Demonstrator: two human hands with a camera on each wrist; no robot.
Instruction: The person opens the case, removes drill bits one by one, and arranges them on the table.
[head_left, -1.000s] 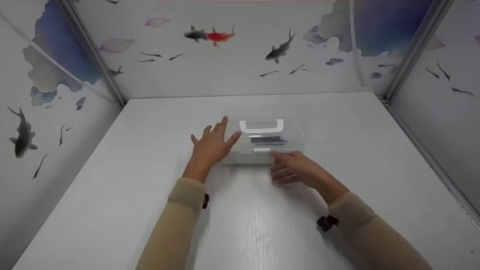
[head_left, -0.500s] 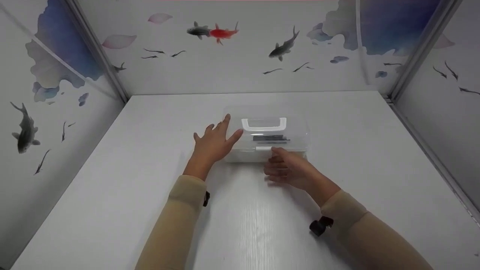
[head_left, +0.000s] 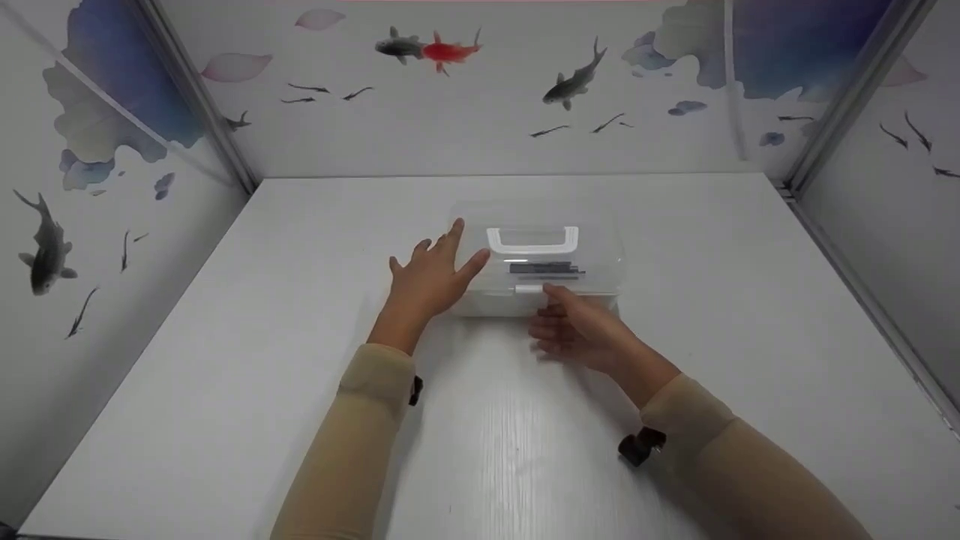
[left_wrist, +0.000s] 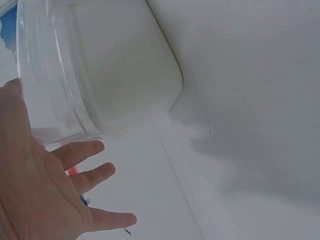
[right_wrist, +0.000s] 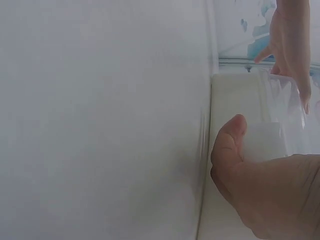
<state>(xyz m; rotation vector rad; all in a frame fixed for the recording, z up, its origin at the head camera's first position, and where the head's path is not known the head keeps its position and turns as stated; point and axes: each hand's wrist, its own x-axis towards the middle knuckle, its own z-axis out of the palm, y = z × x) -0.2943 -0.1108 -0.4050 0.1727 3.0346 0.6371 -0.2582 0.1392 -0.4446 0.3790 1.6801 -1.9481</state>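
A clear plastic storage box with a see-through lid and a pale lower part sits on the white table. On its lid is a white carry handle, and a white latch is at the front. Fingers spread, my left hand rests along the lid's left side; the left wrist view has this hand beside the lid's clear wall. My right hand pinches the latch, thumb at its upper edge and the other fingers curled below. From the right wrist, curled fingers show against the latch.
Dark thin items show through the lid; their kind is unclear. White panels printed with fish enclose the table at the back and both sides. A metal post marks the back left corner.
My right hand has shifted slightly left onto the latch, its fingers curling more. My left hand keeps its place on the box. The whole head view has shifted a little.
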